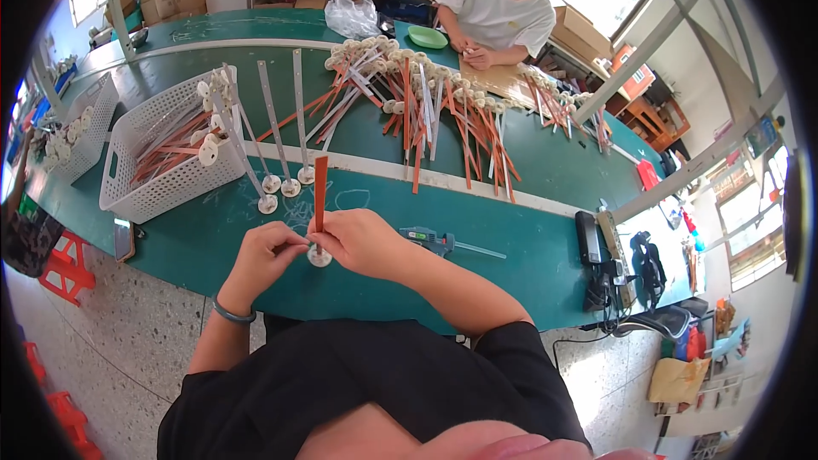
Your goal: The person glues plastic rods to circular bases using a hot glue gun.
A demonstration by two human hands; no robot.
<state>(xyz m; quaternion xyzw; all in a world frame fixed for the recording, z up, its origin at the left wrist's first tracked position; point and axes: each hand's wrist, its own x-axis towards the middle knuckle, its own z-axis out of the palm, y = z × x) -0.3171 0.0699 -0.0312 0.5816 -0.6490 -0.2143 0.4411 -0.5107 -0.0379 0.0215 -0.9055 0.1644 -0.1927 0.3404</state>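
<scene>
Between my hands an orange strip (320, 183) stands upright on a round white base (319, 259) at the near side of the green table. My right hand (356, 240) closes around the strip's lower part. From the other side my left hand (271, 257) meets it, thumb and fingers pinched by the strip's foot; whatever they pinch is too small to make out. Just right of my right hand lies a glue gun (429, 240) with a pale glue stick (480, 250) jutting from its back. Ahead of my left hand, several grey strips (275, 115) stand upright on round white bases.
A white perforated basket (175, 190) of orange and grey strips stands at left, with a phone (124, 238) below it. Piled strips with white discs (426, 89) line the raised ledge. Across the table a person (503, 8) works. Power strips and cables (609, 264) occupy the right edge.
</scene>
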